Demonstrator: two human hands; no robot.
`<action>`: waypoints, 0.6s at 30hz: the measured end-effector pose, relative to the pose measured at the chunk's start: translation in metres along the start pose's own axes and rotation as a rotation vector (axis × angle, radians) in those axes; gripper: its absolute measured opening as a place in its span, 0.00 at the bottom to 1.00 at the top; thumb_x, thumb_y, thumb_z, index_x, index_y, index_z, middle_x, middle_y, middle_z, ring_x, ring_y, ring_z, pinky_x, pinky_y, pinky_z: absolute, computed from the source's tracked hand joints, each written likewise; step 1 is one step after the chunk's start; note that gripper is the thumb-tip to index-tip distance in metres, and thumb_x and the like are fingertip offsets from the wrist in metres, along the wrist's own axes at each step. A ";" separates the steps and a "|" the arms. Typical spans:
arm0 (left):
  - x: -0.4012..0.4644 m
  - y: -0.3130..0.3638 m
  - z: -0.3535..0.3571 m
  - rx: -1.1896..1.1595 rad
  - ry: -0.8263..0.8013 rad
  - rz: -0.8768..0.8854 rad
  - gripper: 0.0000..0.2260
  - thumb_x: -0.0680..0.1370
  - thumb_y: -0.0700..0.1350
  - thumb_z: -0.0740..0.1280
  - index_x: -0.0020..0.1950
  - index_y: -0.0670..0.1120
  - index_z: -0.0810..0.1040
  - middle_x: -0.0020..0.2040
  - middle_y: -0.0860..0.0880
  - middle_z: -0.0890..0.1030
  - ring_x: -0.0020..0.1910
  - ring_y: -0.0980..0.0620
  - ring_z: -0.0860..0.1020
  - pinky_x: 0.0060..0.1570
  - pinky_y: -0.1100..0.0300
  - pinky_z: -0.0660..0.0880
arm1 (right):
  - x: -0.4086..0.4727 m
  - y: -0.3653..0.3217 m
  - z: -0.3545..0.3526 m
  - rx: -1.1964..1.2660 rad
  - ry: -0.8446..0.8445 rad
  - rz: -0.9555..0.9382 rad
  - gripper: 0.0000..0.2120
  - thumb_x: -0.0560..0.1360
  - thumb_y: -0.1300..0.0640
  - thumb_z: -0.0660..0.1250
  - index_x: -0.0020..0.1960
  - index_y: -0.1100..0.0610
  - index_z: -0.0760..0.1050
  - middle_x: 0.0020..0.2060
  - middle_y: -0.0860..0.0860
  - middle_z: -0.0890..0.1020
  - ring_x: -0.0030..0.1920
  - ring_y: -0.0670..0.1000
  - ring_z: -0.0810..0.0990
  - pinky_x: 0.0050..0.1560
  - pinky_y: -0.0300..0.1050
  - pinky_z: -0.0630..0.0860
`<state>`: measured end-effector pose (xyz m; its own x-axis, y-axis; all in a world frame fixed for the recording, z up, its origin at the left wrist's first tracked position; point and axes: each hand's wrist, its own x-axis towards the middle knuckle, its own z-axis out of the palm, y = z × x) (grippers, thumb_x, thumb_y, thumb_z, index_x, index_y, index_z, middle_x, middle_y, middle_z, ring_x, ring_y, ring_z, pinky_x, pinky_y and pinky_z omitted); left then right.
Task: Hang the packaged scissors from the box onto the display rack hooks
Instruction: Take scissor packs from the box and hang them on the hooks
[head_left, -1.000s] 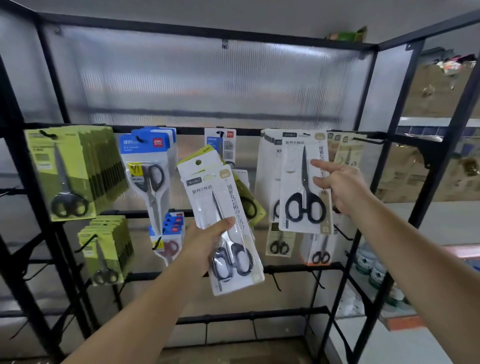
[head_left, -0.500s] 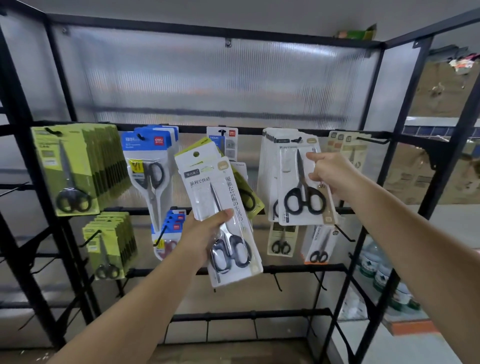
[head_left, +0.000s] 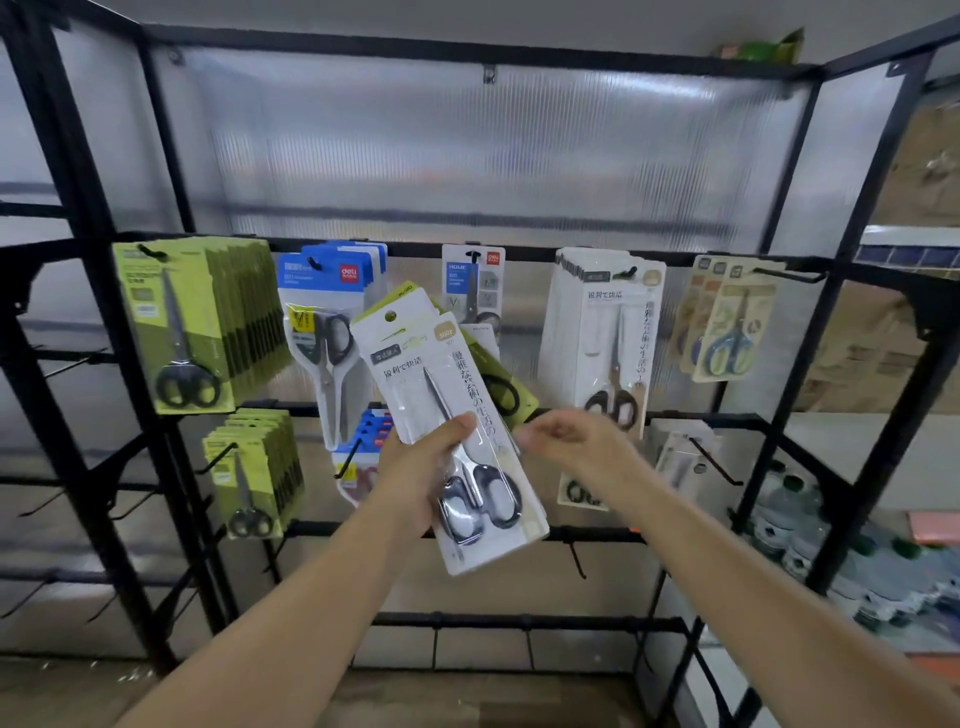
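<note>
Left hand holding a fan of scissor packs, right hand hanging loose beside them

The left hand (head_left: 421, 467) is gripping a small stack of packaged scissors (head_left: 447, 415) in front of the display rack (head_left: 519, 254), thumb pressing across the front of the top white pack, which is tilting with its hang hole up and to the left; a green-edged pack is peeking out behind it. The right hand (head_left: 576, 441) is sitting just right of the stack, fingers loosely curled and gripping nothing, fingertips close to the pack's right edge, though it's too blurry to say if they're touching. Behind it, a white row of packs (head_left: 602, 332) is hanging on a hook (head_left: 626, 273).
</note>
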<state>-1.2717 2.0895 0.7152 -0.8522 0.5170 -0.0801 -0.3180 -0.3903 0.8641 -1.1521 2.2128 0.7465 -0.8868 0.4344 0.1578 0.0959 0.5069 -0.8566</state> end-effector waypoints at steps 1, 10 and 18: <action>-0.001 -0.001 0.000 -0.010 -0.004 -0.006 0.17 0.71 0.36 0.72 0.59 0.42 0.77 0.52 0.40 0.83 0.50 0.39 0.82 0.52 0.42 0.78 | -0.005 -0.001 0.014 0.039 -0.083 0.012 0.10 0.69 0.48 0.72 0.48 0.50 0.80 0.42 0.45 0.84 0.44 0.44 0.81 0.40 0.33 0.74; -0.010 0.000 -0.010 -0.011 -0.096 -0.002 0.29 0.63 0.49 0.72 0.63 0.40 0.75 0.48 0.42 0.84 0.43 0.46 0.84 0.33 0.58 0.79 | -0.010 0.011 0.067 0.290 0.136 0.033 0.12 0.68 0.69 0.71 0.50 0.60 0.77 0.39 0.49 0.81 0.37 0.42 0.79 0.32 0.29 0.71; -0.008 0.003 -0.014 -0.184 -0.067 -0.180 0.41 0.59 0.71 0.59 0.63 0.45 0.75 0.55 0.40 0.82 0.53 0.40 0.81 0.49 0.48 0.79 | -0.012 0.023 0.077 0.460 0.202 -0.100 0.26 0.69 0.75 0.68 0.59 0.50 0.72 0.49 0.45 0.82 0.48 0.39 0.81 0.44 0.33 0.76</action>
<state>-1.2712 2.0733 0.7119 -0.7477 0.6376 -0.1855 -0.5369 -0.4161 0.7339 -1.1736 2.1624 0.6868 -0.7723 0.5584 0.3029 -0.2343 0.1927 -0.9529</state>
